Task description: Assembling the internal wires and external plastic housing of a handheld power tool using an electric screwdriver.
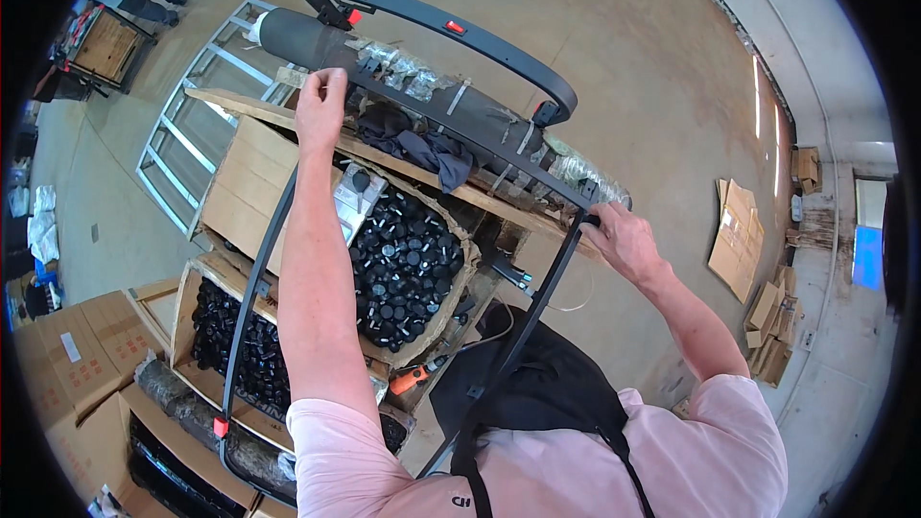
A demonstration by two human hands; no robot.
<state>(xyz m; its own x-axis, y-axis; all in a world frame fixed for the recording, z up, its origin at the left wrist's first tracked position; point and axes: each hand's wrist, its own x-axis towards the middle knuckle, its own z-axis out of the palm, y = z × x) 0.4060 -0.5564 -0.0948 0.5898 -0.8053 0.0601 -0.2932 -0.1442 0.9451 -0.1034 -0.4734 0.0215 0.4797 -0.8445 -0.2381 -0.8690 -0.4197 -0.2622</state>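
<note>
While my left arm reaches far and nearly straight, my right one bends at the elbow, and my right hand (625, 238) curls its fingers around the right corner of a matte black frame with an arched far bar (499, 50). My left hand (319, 110) bends its fingers at the left corner; I cannot tell whether they grip. Beneath the frame lies a dark grey padded roll (293, 36) in torn clear film. Nearer, a ragged-edged cardboard box (469, 257) holds glossy black round knobs (403, 264). Brownish concrete floor (672, 67) stretches far and right beyond the arch.
</note>
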